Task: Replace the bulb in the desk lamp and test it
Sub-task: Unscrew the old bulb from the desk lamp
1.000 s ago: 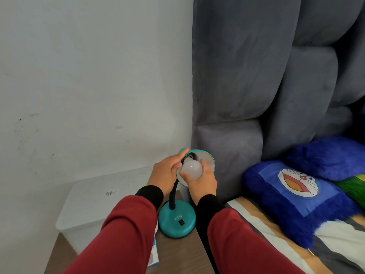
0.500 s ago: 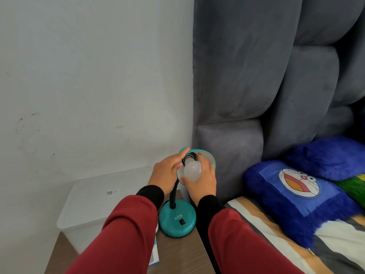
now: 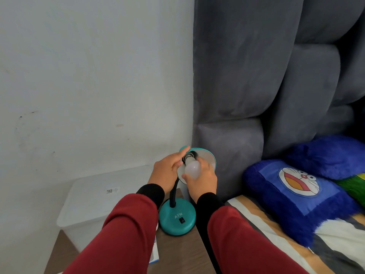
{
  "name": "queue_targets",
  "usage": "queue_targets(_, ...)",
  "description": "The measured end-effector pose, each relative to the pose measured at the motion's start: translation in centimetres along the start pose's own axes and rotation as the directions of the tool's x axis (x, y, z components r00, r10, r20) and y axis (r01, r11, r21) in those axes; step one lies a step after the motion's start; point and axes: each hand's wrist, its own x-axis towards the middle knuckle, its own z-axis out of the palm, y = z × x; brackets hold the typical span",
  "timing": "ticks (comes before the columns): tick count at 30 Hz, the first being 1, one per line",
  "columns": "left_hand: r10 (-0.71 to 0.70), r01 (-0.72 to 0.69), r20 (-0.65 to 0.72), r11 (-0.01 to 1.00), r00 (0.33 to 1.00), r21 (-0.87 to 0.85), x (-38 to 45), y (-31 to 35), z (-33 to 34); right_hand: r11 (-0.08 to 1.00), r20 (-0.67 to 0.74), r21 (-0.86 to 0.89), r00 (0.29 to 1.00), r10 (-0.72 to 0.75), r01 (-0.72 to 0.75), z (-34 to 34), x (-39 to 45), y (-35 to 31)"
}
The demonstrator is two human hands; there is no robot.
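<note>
The white bulb (image 3: pixel 192 168) sits in front of the teal lamp shade (image 3: pixel 207 159), its round glass end toward the camera and its metal screw thread (image 3: pixel 188 155) at the mouth of the socket. Several turns of thread are bare, so the bulb is only partly seated. Whether this is the old bulb on its way out or the new one on its way in cannot be told from this view. Either way, the swap is unfinished, and the test with the black switch (image 3: pixel 182 220) on the lamp base (image 3: pixel 177 218) is not yet done, as the bulb looks unlit.

The bulb's long axis runs from the glass dome, low and near, up and away to the left into the shade, in line with the socket.

The right hand (image 3: pixel 201 177) has its fingers curled around the glass dome, thumb on the lower side. The left hand (image 3: pixel 167 173) holds the shade's left rim, its fingers curled behind it and the thumb lying along the front near the thread.

The lamp stands on a wooden bedside table (image 3: pixel 177 252), its black gooseneck (image 3: pixel 173 194) bent upward. Just to its left is a white plastic box (image 3: pixel 94 204); to the right are a grey padded headboard (image 3: pixel 246 86) and a blue Doraemon cushion (image 3: pixel 296 192) on the bed
</note>
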Motion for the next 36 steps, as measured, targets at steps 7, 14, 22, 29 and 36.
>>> queue_targets(7,0.009,-0.009,0.008,1.000,1.000,0.019,-0.2,0.3,-0.1,0.997,0.012,-0.046,0.998,-0.059,0.059,-0.7,-0.3,0.2)
queue_targets(14,-0.023,0.007,0.107,0.988,0.994,0.156,-0.1,1.0,-1.1,0.994,0.104,-0.112,0.995,0.000,0.012,-2.1,-0.5,-0.8)
queue_targets(22,-0.198,0.108,0.130,0.858,0.972,0.502,-1.2,1.0,-3.2,0.985,0.158,-0.174,0.986,0.045,-0.017,-3.3,-1.6,-2.0)
queue_targets(29,-0.449,0.191,0.128,0.598,0.884,0.778,-3.4,0.1,-4.9,0.977,0.169,-0.212,0.984,0.052,-0.015,-4.7,-2.8,-3.3)
queue_targets(36,-0.515,0.215,0.084,0.493,0.853,0.843,-6.5,-1.2,-6.1,0.980,0.159,-0.198,0.986,0.041,-0.009,-5.5,-5.2,-4.0)
